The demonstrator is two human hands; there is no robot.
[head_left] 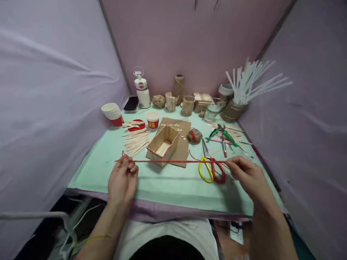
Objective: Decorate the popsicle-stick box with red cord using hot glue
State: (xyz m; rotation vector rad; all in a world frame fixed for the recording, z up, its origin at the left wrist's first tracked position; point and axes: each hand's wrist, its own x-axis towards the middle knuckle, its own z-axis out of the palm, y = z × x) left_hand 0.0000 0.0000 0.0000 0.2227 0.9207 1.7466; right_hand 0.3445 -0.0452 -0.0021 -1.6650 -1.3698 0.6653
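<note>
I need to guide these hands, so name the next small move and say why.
Probably bring the red string toward the near end of the wooden box, keeping it taut. The left hand and right hand each pinch it, it runs straight between them, and in this view it crosses the box's near end, below the red-edged rim.

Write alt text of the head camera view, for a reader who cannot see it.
A person's left hand and right hand hold a red cord stretched straight above a pale green tabletop. An open wooden box sits beyond it, beside scissors with one yellow and one red handle; craft sticks lie to the left.
</note>
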